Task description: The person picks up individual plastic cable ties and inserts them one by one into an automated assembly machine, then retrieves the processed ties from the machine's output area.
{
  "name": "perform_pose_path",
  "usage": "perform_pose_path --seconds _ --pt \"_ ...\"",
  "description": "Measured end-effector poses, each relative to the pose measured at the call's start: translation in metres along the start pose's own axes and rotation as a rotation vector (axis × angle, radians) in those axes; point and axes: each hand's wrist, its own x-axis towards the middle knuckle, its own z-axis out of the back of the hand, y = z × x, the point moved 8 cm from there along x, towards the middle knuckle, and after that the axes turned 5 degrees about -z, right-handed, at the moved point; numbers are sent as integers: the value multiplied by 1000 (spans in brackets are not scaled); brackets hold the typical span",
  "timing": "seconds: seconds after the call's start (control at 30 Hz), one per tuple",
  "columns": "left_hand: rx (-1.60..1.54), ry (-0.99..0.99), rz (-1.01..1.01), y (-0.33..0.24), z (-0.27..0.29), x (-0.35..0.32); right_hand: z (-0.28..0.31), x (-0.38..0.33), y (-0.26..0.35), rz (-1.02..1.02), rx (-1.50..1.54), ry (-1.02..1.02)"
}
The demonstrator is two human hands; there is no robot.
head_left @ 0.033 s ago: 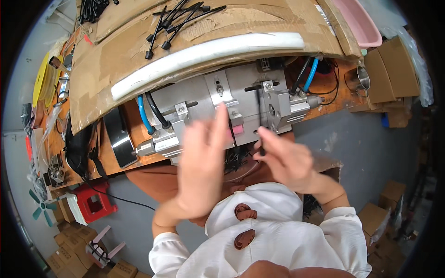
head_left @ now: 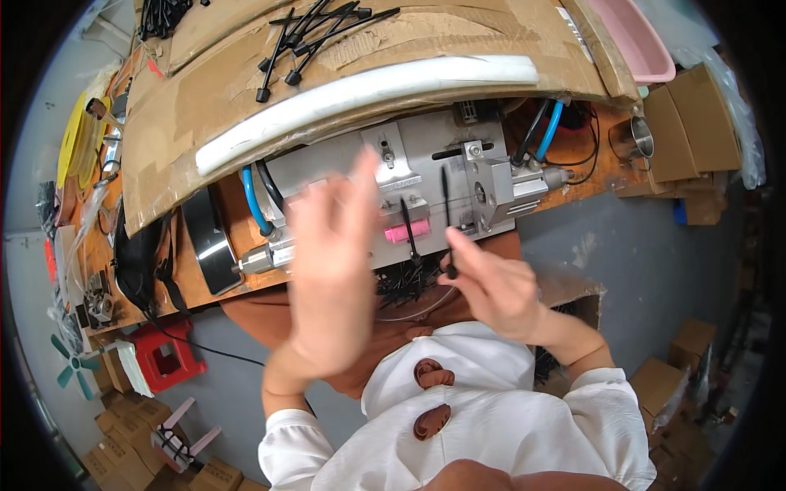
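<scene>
My right hand (head_left: 501, 296) pinches a thin black rod with a thicker knobbed end (head_left: 446, 200), held upright in the picture with the knob near my fingers. My left hand (head_left: 332, 278) is smeared by motion, its fingers stretched out and nothing visible in it. It hovers over the left part of a grey metal fixture (head_left: 426, 164). At the fixture's front middle sits a pink cylindrical piece (head_left: 397, 232). A second black rod (head_left: 410, 229) lies across it, knob toward me. Several black rods (head_left: 401, 284) form a heap below the front edge, partly hidden.
Cardboard (head_left: 213, 98) with a white padded strip (head_left: 368, 102) covers the fixture's back; loose black rods (head_left: 307, 41) lie on it. Blue hoses (head_left: 550, 131) and metal cylinders flank the fixture. A dark phone-like slab (head_left: 211, 245) lies left. A red stool (head_left: 168, 356) stands below.
My left hand has shifted left, uncovering more of the pink piece. My right hand has moved slightly left and down with the black rod, which now stands apart from the right clamp block.
</scene>
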Motion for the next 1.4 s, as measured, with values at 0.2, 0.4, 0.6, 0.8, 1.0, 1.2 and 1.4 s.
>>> perform_pose_path --seconds 0.2,0.4,0.6,0.8,1.0,1.2,1.4 --pt "86 -126 -232 62 17 105 -52 -11 -9 -91 36 121" --pt "-47 -7 -231 65 11 113 -54 -10 -15 -105 5 180" --pt "37 -90 -224 51 30 90 0 53 8 117 -76 182" --pt "-9 -79 -251 42 40 81 10 260 -61 130 -711 38" --pt "-115 -101 -159 25 42 38 -3 279 -89 52 -480 283" --pt "-70 -69 -89 -12 -16 -63 84 214 -43 -412 162 -95" --pt "28 54 10 -23 -65 -78 113 152 -36 -215 404 -347"
